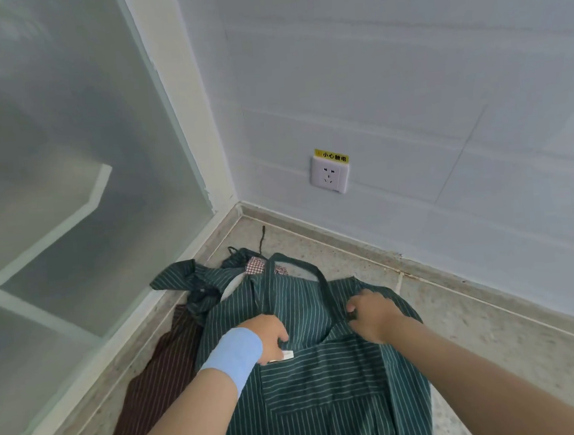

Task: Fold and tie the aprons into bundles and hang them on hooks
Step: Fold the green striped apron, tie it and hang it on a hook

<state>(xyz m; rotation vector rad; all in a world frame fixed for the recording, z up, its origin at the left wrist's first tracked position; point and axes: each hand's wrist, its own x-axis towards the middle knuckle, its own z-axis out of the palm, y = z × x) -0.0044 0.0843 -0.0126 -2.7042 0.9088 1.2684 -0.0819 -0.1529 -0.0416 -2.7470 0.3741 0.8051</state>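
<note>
A green striped apron (pixel 327 396) is lying spread across the speckled worktop (pixel 477 339) in the corner, its bib end pointing toward the wall and its lower part running off the bottom edge of the view. The left hand (pixel 271 335), with a blue wristband (pixel 234 355) sitting on its forearm, is curling its fingers into the cloth at the left side of the bib, just above a small white label (pixel 286 355) – its grip is closing tight on the fabric. The right hand (pixel 372 313) is pinching the right edge of the bib where the neck strap (pixel 303 267) is joining it; its grip is closed on that edge too, knuckles turned up. The strap is looping upward between the two hands.

Behind this apron a second green striped apron (pixel 194 279) is lying crumpled near the corner, showing a red-checked patch (pixel 256 265), and a thin dark tie (pixel 262 239) is trailing from the heap toward the wall. A brown striped apron (pixel 154 382) is lying to the left, partly under the green one – running along the frame of a frosted glass pane (pixel 66 131). On the white tiled wall above, a white socket (pixel 330 177) is carrying a yellow warning sticker (pixel 331 155) on its top edge.
</note>
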